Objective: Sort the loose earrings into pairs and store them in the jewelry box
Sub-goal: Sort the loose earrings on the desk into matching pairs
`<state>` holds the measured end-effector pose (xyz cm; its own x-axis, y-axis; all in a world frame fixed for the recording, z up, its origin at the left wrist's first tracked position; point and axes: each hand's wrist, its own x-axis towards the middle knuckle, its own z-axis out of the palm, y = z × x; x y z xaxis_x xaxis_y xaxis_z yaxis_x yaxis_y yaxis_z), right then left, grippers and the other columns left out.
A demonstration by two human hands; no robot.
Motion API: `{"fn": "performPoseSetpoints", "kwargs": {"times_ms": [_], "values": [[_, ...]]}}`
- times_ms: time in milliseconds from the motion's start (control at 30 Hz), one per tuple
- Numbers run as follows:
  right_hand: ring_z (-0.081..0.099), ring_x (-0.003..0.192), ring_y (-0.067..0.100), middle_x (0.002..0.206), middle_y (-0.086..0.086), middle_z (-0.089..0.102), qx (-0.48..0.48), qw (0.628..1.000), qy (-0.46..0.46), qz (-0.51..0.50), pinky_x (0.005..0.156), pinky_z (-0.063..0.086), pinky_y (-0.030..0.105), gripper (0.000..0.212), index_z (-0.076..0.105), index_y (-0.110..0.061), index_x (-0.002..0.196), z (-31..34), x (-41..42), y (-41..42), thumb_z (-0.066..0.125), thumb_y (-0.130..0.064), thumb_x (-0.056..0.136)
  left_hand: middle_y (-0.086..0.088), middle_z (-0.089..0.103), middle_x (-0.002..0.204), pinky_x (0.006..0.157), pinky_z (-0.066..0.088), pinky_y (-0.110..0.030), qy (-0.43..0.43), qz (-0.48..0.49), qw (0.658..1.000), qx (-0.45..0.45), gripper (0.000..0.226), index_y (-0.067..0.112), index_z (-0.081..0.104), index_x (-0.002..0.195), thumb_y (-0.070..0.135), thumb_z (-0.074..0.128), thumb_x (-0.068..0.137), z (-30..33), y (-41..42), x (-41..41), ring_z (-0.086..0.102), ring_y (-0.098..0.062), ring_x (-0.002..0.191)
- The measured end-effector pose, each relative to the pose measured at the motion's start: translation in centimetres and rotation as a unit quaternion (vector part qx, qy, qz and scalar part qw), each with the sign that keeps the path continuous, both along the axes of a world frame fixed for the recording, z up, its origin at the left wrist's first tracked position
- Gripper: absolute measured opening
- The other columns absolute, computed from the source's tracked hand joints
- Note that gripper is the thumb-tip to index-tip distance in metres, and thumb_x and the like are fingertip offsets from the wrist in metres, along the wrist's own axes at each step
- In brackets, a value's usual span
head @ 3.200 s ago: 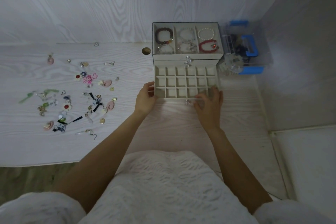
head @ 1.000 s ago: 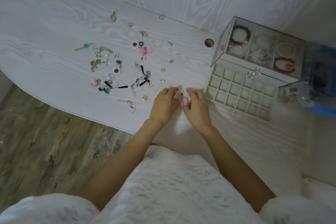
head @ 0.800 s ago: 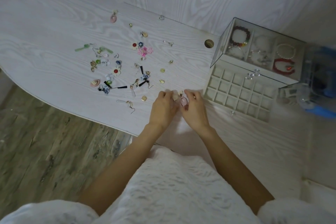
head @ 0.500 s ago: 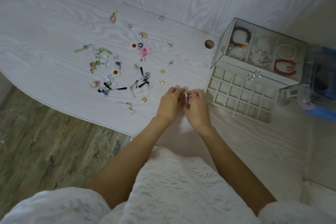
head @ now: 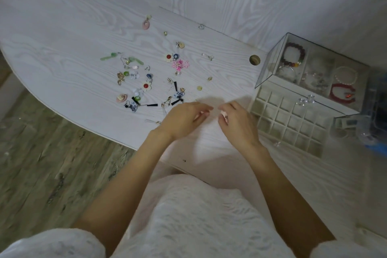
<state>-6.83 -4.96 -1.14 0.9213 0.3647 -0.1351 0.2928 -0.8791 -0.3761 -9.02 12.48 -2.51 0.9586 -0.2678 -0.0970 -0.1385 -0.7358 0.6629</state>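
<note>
Just left of the jewelry box (head: 297, 123) drawer, the right hand (head: 236, 123) pinches a small pink earring (head: 224, 114); the left hand (head: 184, 119) has curled fingers, contents unclear. Such earrings are probably light and fragile, best held by the body. Others lie farther left.

- No text, label, brand, number or sign can be read anywhere.
- The jewelry box (head: 272, 82) and the blue-trimmed clear container (head: 377, 115) beside it show no legible markings; that container is blurred.
</note>
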Motion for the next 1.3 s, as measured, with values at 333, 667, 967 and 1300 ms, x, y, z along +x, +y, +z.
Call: {"fn": "performPoseSetpoints", "kwargs": {"times_ms": [333,667,967,1300], "values": [[0.05,0.113,0.025,0.124,0.005,0.056,0.044,0.996,0.002,0.084,0.092,0.043,0.036,0.032,0.056,-0.013,0.122,-2.4,11.0,10.0,0.052,-0.009,0.09,-0.007,0.065,0.108,0.079,0.044,-0.03,-0.025,0.244,0.969,0.035,0.026,0.013,0.06,0.116,0.02,0.05,0.093,-2.3,8.4,7.8,0.059,-0.022,0.097],[0.053,0.104,0.022,0.11,0.005,0.062,0.039,0.997,0.003,0.063,0.078,0.045,0.033,0.031,0.056,-0.012,0.119,-4.8,13.5,11.7,0.06,-0.013,0.088,-0.011,0.062,0.102,0.064,0.039,-0.034,-0.017,0.165,0.978,0.125,0.026,0.009,0.066,0.106,0.016,0.044,0.095,-4.3,8.8,10.5,0.055,-0.031,0.093],[0.042,0.121,0.026,0.123,0.012,0.055,-0.011,1.0,0.007,0.007,0.093,0.041,0.034,0.017,0.064,-0.01,0.102,-5.2,12.9,9.6,0.058,-0.019,0.09,-0.019,0.057,0.103,0.071,0.046,-0.042,0.005,0.096,0.985,0.146,0.015,-0.001,0.063,0.097,0.008,0.053,0.089,-3.5,9.0,12.3,0.054,-0.034,0.09],[0.059,0.089,0.028,0.097,0.012,0.064,0.011,1.0,-0.005,-0.002,0.07,0.05,0.037,0.016,0.063,-0.007,0.096,-5.3,12.5,11.1,0.052,-0.001,0.087,-0.017,0.06,0.102,0.071,0.037,-0.03,0.041,0.026,0.992,0.114,0.025,0.006,0.055,0.108,0.008,0.061,0.083,-3.4,9.5,13.6,0.057,-0.033,0.091]]}}
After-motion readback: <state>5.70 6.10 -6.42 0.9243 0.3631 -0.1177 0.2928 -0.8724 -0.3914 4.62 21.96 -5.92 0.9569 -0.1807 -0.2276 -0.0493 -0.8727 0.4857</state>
